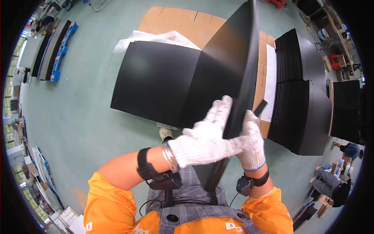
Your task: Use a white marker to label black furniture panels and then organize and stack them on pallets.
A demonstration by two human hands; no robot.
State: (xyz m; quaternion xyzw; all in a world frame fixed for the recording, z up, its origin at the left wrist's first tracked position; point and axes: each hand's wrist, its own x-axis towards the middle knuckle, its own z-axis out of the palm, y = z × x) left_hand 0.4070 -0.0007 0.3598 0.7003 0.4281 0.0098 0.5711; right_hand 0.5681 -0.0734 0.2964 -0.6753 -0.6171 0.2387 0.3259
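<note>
A large black panel stands on edge in front of me, tilted, its long rim running away from my body. My left hand, in a white knit glove, lies along its left face with fingers stretched forward; the thumb crosses over the near rim. On the other side is my right hand, gloved too, closed near the rim. A short black bar sticks out past its fingertips; its other end is hidden. Behind the upright panel, another flat black panel lies at left, partly covered.
Brown cardboard and white plastic film lie beyond the panels. Tall stacks of black panels stand at right. At far left is a blue pallet with long dark pieces. People are at the right edge.
</note>
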